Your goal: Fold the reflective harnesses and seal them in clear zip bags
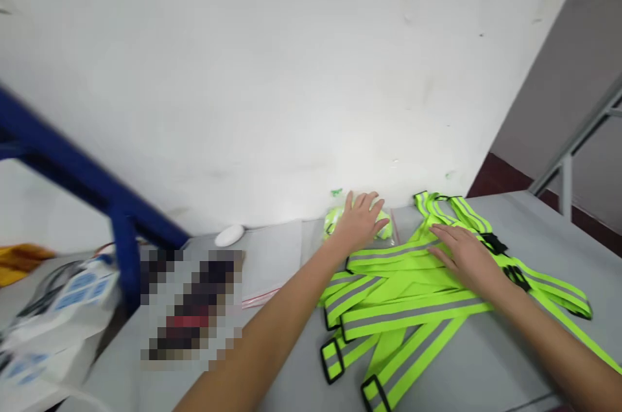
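The left hand (359, 223) and right hand (464, 258) are apart: the left rests with spread fingers on a bagged green bundle (383, 225) just beyond the reflective straps (403, 315), the right lies flat on those straps, atop the gray table (486, 360)

Reflective vest straps (408, 315): matt cloth, glossy grey tape.

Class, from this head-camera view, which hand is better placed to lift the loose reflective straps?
Probably the right: the right hand lies flat on the neon-yellow reflective straps, while the left hand rests on the bagged green item beyond them.
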Tool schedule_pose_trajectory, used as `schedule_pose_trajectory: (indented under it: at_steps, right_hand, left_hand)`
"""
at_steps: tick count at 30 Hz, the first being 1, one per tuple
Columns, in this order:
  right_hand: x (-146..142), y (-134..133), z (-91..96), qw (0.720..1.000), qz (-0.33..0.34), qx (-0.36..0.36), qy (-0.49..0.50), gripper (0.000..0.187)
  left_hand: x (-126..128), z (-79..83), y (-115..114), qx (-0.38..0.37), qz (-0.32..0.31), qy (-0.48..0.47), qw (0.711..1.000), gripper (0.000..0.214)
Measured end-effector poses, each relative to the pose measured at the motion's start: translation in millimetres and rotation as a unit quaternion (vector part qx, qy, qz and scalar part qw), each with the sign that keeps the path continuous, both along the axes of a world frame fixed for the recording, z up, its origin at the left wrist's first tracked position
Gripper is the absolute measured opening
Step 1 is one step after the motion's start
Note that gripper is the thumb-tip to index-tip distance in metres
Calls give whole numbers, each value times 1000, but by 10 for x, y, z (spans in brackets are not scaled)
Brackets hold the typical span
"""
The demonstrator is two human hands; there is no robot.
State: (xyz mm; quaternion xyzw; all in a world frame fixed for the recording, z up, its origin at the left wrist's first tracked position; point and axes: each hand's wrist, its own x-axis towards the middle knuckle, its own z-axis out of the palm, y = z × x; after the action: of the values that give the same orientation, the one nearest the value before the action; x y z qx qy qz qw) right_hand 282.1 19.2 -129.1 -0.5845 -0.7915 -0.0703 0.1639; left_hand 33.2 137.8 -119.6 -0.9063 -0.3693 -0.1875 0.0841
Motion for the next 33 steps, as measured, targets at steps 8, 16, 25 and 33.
schedule_pose_trajectory:
  at_steps: [8, 16, 25, 33]
  right_hand:
    - [1046, -1095, -274, 977, -214, 20, 10, 46]
    - [788, -1091, -192, 960, -277, 23, 23, 52]
    - [692, -929, -368, 933, -334, 77, 112, 33]
    - [699, -934, -347, 934, -273, 151, 175, 24]
  left_hand:
    - [1555, -84, -468, -127, -162, -7, 979, 42]
    - [2271, -158, -411, -138, -135, -8, 981, 44]
    - [2256, -245, -402, -174, -224, -25, 958, 39]
    - [2183, -291, -427, -180, -262, -149, 936, 40]
